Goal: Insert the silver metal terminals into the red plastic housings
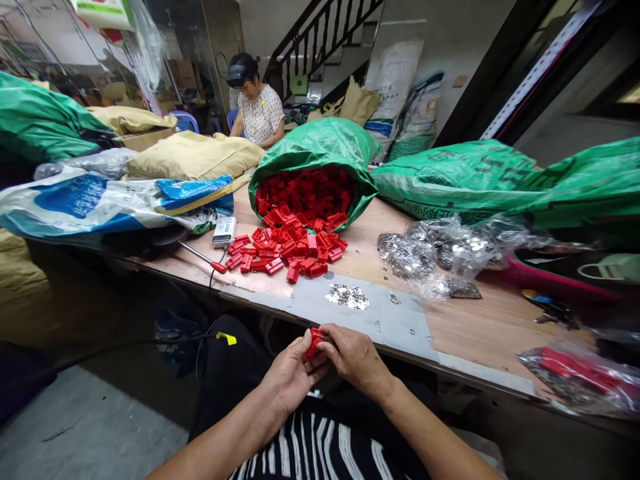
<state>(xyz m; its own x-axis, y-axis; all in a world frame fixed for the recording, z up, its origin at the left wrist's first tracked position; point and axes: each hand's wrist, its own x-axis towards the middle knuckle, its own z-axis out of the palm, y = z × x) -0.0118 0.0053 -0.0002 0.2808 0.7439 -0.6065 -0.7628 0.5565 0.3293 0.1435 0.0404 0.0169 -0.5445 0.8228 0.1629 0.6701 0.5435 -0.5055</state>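
Observation:
Just in front of the table's near edge, my left hand [291,373] is closed on a small red plastic part [313,343]. My right hand [353,355] meets it from the other side, thumb and fingers pinched at the part; whether a small metal piece sits between them is too small to tell. Beyond my hands, a little heap of shiny flat metal pieces [347,297] lies on a grey sheet [400,320]. Many similar red plastic parts [285,247] spill out of an open green woven sack [320,143] onto the table.
Clear plastic bags of metal pieces [435,250] lie to the right, near a pink basket [560,280]. At left are a white device [224,231], a red-tipped rod [203,258] and a blue-white sack [100,200]. Another person [257,103] sits across the table.

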